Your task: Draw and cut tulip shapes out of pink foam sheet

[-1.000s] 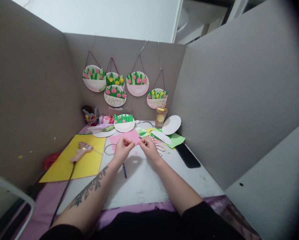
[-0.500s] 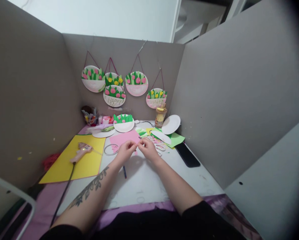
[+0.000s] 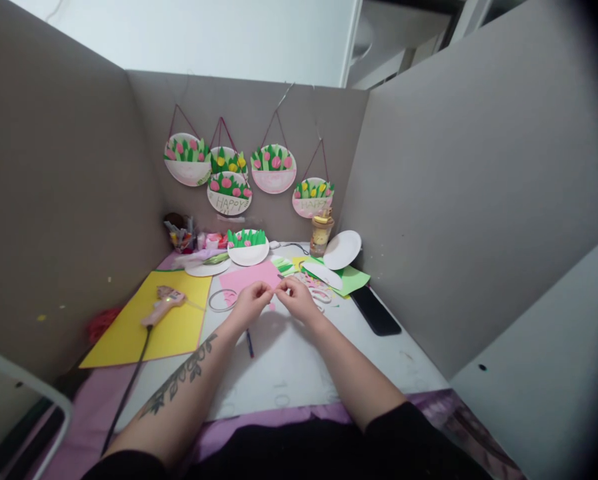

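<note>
My left hand and my right hand meet over the middle of the white table, thumbs and forefingers pinched tip to tip. Whatever sits between the fingers is too small to make out. Just below the fingertips shows a small pink paper piece; whether it is held or lies on the table, I cannot tell. Behind my hands lies a pink paper sheet. White-handled scissors rest beside my right hand, and a grey ring lies left of my left hand. A dark blue pen lies near my left wrist.
A pink glue gun with a cord lies on yellow paper at left. A black phone lies right. Behind stand a flower-decorated paper plate, a drink cup and a white plate. Flower plates hang on the grey partition.
Both hands hold almost the same pinched pose and place. The whole view has shifted very slightly; nothing on the table has visibly moved.
</note>
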Demonstrator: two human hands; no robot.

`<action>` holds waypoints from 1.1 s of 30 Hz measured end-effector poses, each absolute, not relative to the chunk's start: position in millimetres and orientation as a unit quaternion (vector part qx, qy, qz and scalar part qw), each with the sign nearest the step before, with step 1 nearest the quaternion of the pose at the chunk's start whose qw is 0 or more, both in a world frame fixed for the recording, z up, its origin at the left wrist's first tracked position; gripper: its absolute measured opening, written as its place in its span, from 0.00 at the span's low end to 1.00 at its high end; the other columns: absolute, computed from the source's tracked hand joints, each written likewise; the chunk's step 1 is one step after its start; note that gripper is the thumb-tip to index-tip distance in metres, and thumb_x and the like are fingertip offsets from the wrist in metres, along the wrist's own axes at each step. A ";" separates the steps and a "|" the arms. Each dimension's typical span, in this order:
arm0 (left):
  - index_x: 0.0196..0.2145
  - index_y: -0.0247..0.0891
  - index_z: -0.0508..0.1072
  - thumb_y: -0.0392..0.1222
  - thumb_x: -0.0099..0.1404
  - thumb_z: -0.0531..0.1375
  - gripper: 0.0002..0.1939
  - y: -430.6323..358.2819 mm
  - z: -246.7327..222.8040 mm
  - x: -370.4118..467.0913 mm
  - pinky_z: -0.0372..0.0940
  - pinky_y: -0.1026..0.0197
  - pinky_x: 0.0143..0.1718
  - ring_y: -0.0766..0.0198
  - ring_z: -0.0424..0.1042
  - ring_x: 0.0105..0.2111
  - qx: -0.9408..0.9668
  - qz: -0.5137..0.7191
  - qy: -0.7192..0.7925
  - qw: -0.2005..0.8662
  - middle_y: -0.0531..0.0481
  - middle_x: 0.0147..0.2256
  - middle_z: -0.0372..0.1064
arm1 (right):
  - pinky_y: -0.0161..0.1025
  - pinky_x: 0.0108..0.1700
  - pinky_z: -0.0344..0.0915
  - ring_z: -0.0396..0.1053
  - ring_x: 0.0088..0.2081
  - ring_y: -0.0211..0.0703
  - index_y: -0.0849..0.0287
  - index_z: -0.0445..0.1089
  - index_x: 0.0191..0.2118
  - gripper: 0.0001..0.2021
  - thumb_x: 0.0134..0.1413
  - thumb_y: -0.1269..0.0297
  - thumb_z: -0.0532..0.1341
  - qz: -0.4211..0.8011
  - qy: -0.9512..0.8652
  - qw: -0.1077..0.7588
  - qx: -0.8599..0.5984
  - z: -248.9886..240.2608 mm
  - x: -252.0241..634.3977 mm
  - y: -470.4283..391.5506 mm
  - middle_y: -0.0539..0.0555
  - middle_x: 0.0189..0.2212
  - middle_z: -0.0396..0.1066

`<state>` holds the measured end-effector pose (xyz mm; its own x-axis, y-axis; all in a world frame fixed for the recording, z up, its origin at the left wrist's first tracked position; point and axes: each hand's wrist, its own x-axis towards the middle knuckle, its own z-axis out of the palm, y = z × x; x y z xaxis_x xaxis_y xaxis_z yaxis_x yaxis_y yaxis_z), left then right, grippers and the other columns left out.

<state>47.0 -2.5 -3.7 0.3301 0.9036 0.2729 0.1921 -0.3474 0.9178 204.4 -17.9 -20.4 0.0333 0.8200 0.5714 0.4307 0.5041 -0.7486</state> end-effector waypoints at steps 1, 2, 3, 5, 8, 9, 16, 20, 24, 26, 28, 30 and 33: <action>0.24 0.36 0.69 0.44 0.53 0.58 0.08 -2.2 -4.0 47.0 0.55 0.66 0.25 0.68 0.60 0.21 0.710 0.423 0.389 0.407 0.55 0.21 0.64 | 0.36 0.33 0.57 0.63 0.31 0.40 0.58 0.65 0.22 0.05 0.46 0.69 0.59 0.178 -0.675 0.544 -0.465 -20.8 202.6 -18.1 0.50 0.25 0.65; 0.23 0.36 0.69 0.43 0.53 0.58 0.07 -1.7 -4.2 46.7 0.56 0.65 0.25 0.67 0.61 0.22 0.717 0.420 0.390 0.397 0.55 0.21 0.64 | 0.36 0.33 0.57 0.62 0.30 0.40 0.58 0.64 0.21 0.06 0.46 0.70 0.58 0.178 -0.675 0.543 -0.467 -21.2 201.8 -18.0 0.49 0.25 0.64; 0.23 0.36 0.69 0.43 0.53 0.58 0.07 -1.1 -4.2 46.1 0.56 0.65 0.25 0.67 0.61 0.23 0.720 0.419 0.394 0.387 0.55 0.21 0.64 | 0.36 0.33 0.57 0.62 0.30 0.39 0.58 0.63 0.21 0.06 0.46 0.70 0.58 0.178 -0.673 0.543 -0.469 -21.7 201.8 -17.6 0.49 0.24 0.64; 0.23 0.36 0.68 0.42 0.53 0.57 0.06 0.3 -4.2 44.6 0.55 0.65 0.25 0.67 0.60 0.23 0.722 0.418 0.408 0.370 0.55 0.21 0.63 | 0.36 0.33 0.57 0.62 0.30 0.39 0.58 0.63 0.21 0.06 0.46 0.70 0.58 0.177 -0.668 0.543 -0.476 -22.8 204.3 -16.3 0.49 0.25 0.64; 0.25 0.36 0.68 0.42 0.54 0.55 0.07 1.9 -4.8 43.7 0.56 0.65 0.26 0.67 0.60 0.23 0.725 0.410 0.421 0.359 0.55 0.21 0.63 | 0.35 0.34 0.57 0.62 0.30 0.39 0.59 0.63 0.22 0.05 0.46 0.69 0.57 0.177 -0.669 0.532 -0.487 -24.1 209.1 -15.0 0.49 0.25 0.64; 0.26 0.36 0.69 0.43 0.54 0.55 0.08 2.2 -5.5 44.1 0.56 0.65 0.27 0.67 0.61 0.23 0.730 0.406 0.419 0.357 0.54 0.22 0.64 | 0.35 0.34 0.57 0.62 0.30 0.39 0.59 0.63 0.22 0.05 0.46 0.69 0.57 0.176 -0.673 0.526 -0.488 -24.4 209.7 -15.1 0.49 0.25 0.64; 0.25 0.37 0.68 0.46 0.56 0.55 0.10 6.3 -18.5 47.3 0.56 0.64 0.27 0.66 0.62 0.25 0.776 0.368 0.415 0.301 0.54 0.23 0.66 | 0.36 0.36 0.58 0.62 0.32 0.40 0.59 0.63 0.23 0.05 0.46 0.70 0.58 0.154 -0.712 0.499 -0.469 -24.4 203.2 -19.3 0.50 0.26 0.64; 0.25 0.37 0.67 0.44 0.57 0.54 0.09 6.8 -18.8 45.8 0.55 0.65 0.27 0.67 0.60 0.24 0.783 0.363 0.412 0.291 0.55 0.22 0.63 | 0.36 0.36 0.58 0.63 0.31 0.39 0.59 0.63 0.22 0.05 0.45 0.70 0.58 0.168 -0.712 0.497 -0.467 -24.7 206.3 -17.3 0.49 0.25 0.63; 0.25 0.37 0.66 0.43 0.57 0.52 0.08 5.3 -14.3 44.1 0.55 0.65 0.27 0.67 0.59 0.23 0.764 0.380 0.415 0.314 0.55 0.22 0.61 | 0.36 0.36 0.58 0.62 0.30 0.39 0.59 0.63 0.22 0.05 0.45 0.70 0.57 0.172 -0.691 0.509 -0.483 -24.2 214.9 -14.7 0.49 0.24 0.63; 0.26 0.37 0.66 0.44 0.57 0.52 0.09 5.1 -14.4 44.5 0.55 0.64 0.27 0.67 0.59 0.24 0.761 0.378 0.419 0.319 0.55 0.22 0.62 | 0.36 0.35 0.58 0.62 0.31 0.39 0.59 0.64 0.23 0.05 0.46 0.69 0.57 0.172 -0.688 0.516 -0.481 -24.3 216.6 -14.6 0.49 0.25 0.64; 0.26 0.37 0.66 0.45 0.57 0.53 0.09 5.3 -16.2 45.9 0.55 0.64 0.27 0.66 0.60 0.24 0.766 0.371 0.421 0.314 0.55 0.22 0.62 | 0.36 0.35 0.58 0.63 0.32 0.39 0.59 0.65 0.24 0.04 0.47 0.68 0.58 0.175 -0.696 0.514 -0.471 -24.9 215.2 -15.1 0.50 0.26 0.64; 0.25 0.37 0.66 0.45 0.57 0.53 0.09 5.6 -18.4 47.6 0.54 0.64 0.27 0.66 0.60 0.24 0.774 0.365 0.417 0.307 0.55 0.22 0.62 | 0.36 0.35 0.58 0.63 0.32 0.39 0.59 0.66 0.24 0.03 0.46 0.68 0.59 0.180 -0.703 0.506 -0.466 -25.8 212.0 -15.7 0.50 0.27 0.65; 0.25 0.37 0.65 0.44 0.57 0.53 0.09 6.1 -20.5 48.7 0.54 0.64 0.27 0.66 0.60 0.24 0.790 0.356 0.402 0.296 0.54 0.23 0.63 | 0.35 0.34 0.58 0.62 0.31 0.38 0.59 0.64 0.23 0.04 0.44 0.69 0.58 0.189 -0.705 0.494 -0.473 -26.4 209.0 -16.1 0.49 0.26 0.64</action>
<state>48.7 6.1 -20.5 0.4226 0.8461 0.3248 0.4239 -0.5013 0.7544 209.0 -16.1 -26.4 -0.0647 0.8535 0.5171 0.4806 0.4808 -0.7334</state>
